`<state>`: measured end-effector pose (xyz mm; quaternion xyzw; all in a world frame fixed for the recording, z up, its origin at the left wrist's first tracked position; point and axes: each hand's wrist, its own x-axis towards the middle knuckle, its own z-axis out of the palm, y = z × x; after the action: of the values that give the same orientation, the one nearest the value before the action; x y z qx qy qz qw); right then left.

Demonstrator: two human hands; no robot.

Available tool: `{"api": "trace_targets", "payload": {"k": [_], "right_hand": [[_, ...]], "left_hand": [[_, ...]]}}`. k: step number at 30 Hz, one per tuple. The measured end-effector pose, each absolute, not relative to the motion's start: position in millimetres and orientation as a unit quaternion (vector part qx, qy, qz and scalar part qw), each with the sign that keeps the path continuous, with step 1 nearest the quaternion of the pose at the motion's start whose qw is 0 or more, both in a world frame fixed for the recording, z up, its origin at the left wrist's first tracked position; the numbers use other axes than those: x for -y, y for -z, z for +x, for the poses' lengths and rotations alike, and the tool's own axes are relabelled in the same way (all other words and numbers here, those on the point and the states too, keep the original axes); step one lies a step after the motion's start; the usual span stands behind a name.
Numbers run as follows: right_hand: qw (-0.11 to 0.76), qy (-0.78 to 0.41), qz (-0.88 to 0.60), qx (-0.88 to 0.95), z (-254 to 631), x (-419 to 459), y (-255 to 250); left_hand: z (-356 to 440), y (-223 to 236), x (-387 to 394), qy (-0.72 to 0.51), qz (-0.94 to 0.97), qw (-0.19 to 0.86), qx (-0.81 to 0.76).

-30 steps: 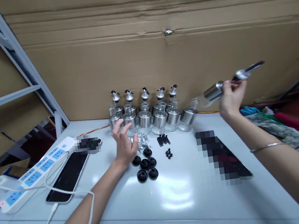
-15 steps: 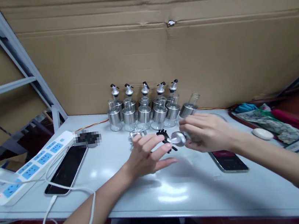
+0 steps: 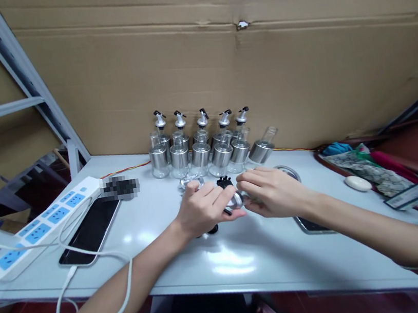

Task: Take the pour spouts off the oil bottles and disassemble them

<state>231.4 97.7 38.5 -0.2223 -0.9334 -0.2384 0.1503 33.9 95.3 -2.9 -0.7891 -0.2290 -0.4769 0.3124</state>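
Between my two hands is a silver bottle pourer (image 3: 235, 201). My left hand (image 3: 206, 206) has closed around its left part, thumb and fingers against it. My right hand (image 3: 272, 191) pinches its right end, and those fingertips partly hide what they grip. Just behind lie small black parts (image 3: 224, 181) on the table. More silver pourers (image 3: 191, 182) sit beyond my left hand, and a black round piece (image 3: 213, 229) shows below it. Glass bottles with steel sleeves (image 3: 180, 156) stand in a row farther back, open-necked. Behind them, several bottles carry silver pourers (image 3: 202, 117) with black flip tops.
One bottle (image 3: 262, 150) leans at the row's right end. A white power strip (image 3: 47, 226), cables and a dark phone (image 3: 91, 232) lie left. Another phone (image 3: 314, 225) is partly under my right arm, near a white oval object (image 3: 358, 183). Cardboard (image 3: 196, 65) walls the back.
My left fingers have closed onto the pourer. My right hand has moved left with it, bringing both hands closer together. The camera view has shifted slightly.
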Motion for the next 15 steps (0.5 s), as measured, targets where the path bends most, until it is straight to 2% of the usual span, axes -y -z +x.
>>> {"api": "trace_targets", "payload": {"k": [4, 8, 12, 15], "right_hand": [[0.165, 0.280, -0.206, 0.923, 229, -98, -38], [0.183, 0.314, -0.184, 0.913, 229, -101, -39], [0.195, 0.350, -0.155, 0.903, 231, -106, -38], [0.190, 0.380, -0.116, 0.898, 239, -111, -35]], "left_hand": [[32, 0, -96, 0.489, -0.775, 0.328, 0.231], [33, -1, -98, 0.497, -0.776, 0.296, 0.249], [35, 2, -97, 0.498, -0.794, 0.224, 0.267], [31, 4, -97, 0.482, -0.813, 0.122, 0.303]]}}
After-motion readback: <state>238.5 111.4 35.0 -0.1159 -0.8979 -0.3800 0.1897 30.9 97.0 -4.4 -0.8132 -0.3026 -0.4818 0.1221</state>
